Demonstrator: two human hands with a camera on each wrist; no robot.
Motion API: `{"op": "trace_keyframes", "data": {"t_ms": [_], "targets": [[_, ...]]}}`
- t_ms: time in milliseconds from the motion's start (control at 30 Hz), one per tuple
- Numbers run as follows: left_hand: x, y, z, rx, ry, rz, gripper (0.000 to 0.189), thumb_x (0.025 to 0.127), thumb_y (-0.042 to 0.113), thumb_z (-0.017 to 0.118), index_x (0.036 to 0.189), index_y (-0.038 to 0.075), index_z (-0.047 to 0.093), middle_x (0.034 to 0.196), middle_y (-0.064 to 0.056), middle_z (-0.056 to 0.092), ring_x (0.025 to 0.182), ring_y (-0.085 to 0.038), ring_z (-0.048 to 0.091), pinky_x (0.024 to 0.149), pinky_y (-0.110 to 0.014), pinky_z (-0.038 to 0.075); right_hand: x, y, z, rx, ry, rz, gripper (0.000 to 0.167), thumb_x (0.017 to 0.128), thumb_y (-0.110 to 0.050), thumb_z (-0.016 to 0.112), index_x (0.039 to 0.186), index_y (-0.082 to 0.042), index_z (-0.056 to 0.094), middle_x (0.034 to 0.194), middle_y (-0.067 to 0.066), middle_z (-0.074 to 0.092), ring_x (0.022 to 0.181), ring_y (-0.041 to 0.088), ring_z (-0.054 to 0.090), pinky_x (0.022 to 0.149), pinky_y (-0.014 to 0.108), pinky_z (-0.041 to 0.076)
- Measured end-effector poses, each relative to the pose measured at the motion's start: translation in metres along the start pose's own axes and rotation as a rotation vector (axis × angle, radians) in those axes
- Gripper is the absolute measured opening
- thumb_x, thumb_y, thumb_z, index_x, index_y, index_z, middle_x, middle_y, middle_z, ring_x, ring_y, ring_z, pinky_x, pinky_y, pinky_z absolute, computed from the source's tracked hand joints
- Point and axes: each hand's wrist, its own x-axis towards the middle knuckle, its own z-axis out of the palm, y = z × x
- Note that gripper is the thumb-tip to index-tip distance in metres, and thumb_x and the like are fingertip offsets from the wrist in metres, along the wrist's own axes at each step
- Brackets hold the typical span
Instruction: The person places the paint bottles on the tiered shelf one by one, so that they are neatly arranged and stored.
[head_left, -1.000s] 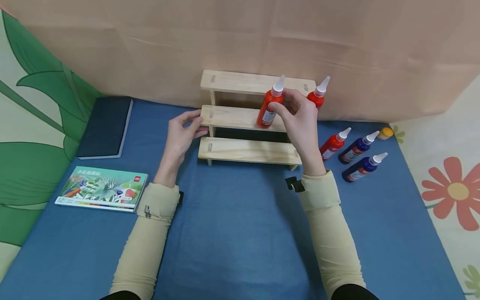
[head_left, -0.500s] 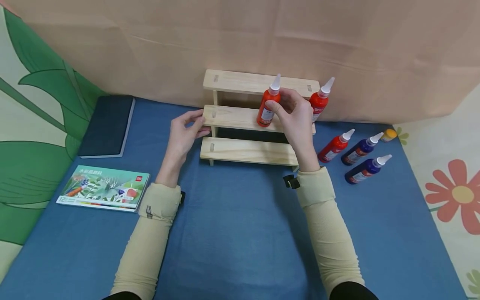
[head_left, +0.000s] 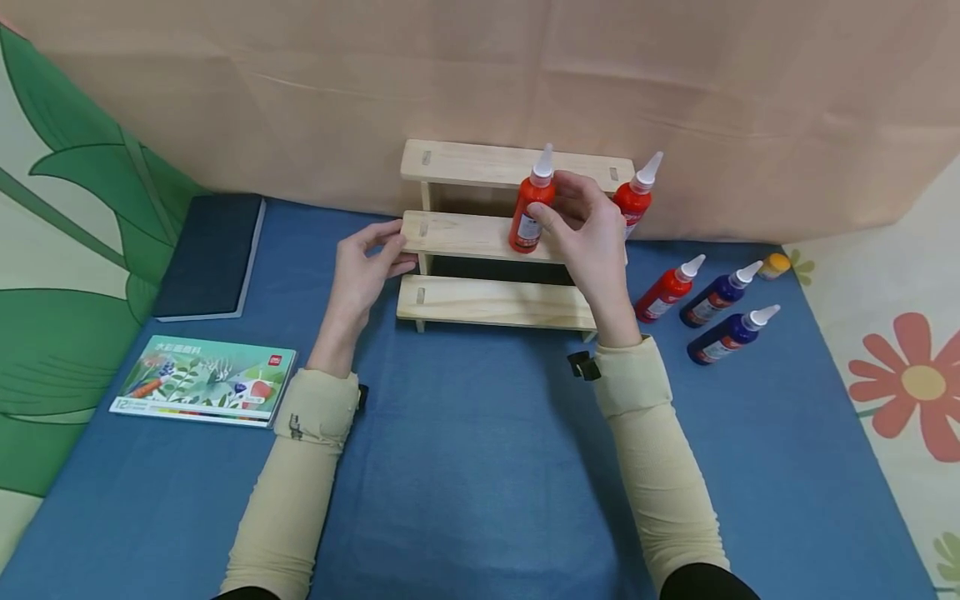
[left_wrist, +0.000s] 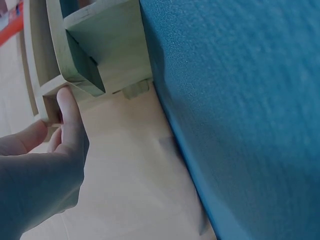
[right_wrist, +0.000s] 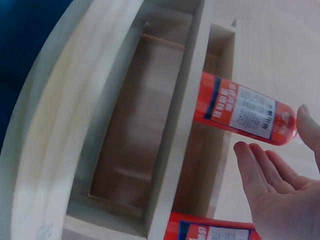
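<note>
A three-tier wooden display stand [head_left: 495, 302] stands at the back of the blue-covered table. My left hand [head_left: 362, 271] pinches the left end of its middle shelf; in the left wrist view thumb and fingers [left_wrist: 71, 112] meet that wooden end. On the middle shelf stands a red squeeze bottle [head_left: 527, 218] with a white pointed nozzle. Beside it is my right hand [head_left: 592, 237], thumb near the bottle's shoulder; in the right wrist view its straight fingers [right_wrist: 250, 167] lie slightly apart from the bottle [right_wrist: 245, 110]. Another red bottle [head_left: 632, 202] stands at that shelf's right end, partly hidden.
Right of the stand, a red bottle [head_left: 665, 293], two dark blue bottles [head_left: 712, 300] and a yellow-capped item [head_left: 774, 266] are on the cloth. At left lie a dark book [head_left: 210, 254] and a green illustrated box [head_left: 206, 379]. A beige sheet [head_left: 315, 100] hangs behind.
The red bottle beside my right hand has shifted slightly left and stands more upright. My right hand has moved a little left, uncovering more of the bottle behind it. My left hand stays put.
</note>
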Motion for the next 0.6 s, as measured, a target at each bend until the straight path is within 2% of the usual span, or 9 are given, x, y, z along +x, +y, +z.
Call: {"op": "trace_keyframes", "data": {"t_ms": [200, 367, 600], "targets": [[0.001, 0.000, -0.001, 0.006, 0.002, 0.008, 0.040, 0.112, 0.012, 0.060, 0.147, -0.007, 0.059, 0.120, -0.019, 0.058, 0.103, -0.037, 0.074, 0.093, -0.029, 0.065, -0.004, -0.004, -0.008, 0.017, 0.026, 0.024, 0.051, 0.100, -0.016, 0.080, 0.145, 0.002, 0.062, 0.140, 0.012, 0.068, 0.124, 0.025, 0.069, 0.109, 0.030, 0.056], [0.001, 0.000, -0.002, -0.004, 0.004, -0.005, 0.041, 0.112, 0.012, 0.060, 0.148, -0.006, 0.059, 0.119, -0.016, 0.058, 0.104, -0.035, 0.073, 0.094, -0.030, 0.064, -0.011, -0.006, -0.018, 0.002, 0.050, 0.022, 0.051, 0.100, -0.016, 0.080, 0.145, 0.001, 0.062, 0.141, 0.011, 0.068, 0.124, 0.025, 0.069, 0.110, 0.031, 0.056], [0.002, 0.000, -0.003, -0.010, 0.003, -0.003, 0.041, 0.112, 0.012, 0.059, 0.148, -0.006, 0.058, 0.118, -0.016, 0.058, 0.091, -0.016, 0.075, 0.094, -0.029, 0.064, -0.025, -0.008, -0.034, -0.014, 0.098, -0.020, 0.049, 0.100, -0.016, 0.081, 0.143, 0.002, 0.065, 0.137, 0.010, 0.070, 0.122, 0.022, 0.069, 0.109, 0.035, 0.057]]}}
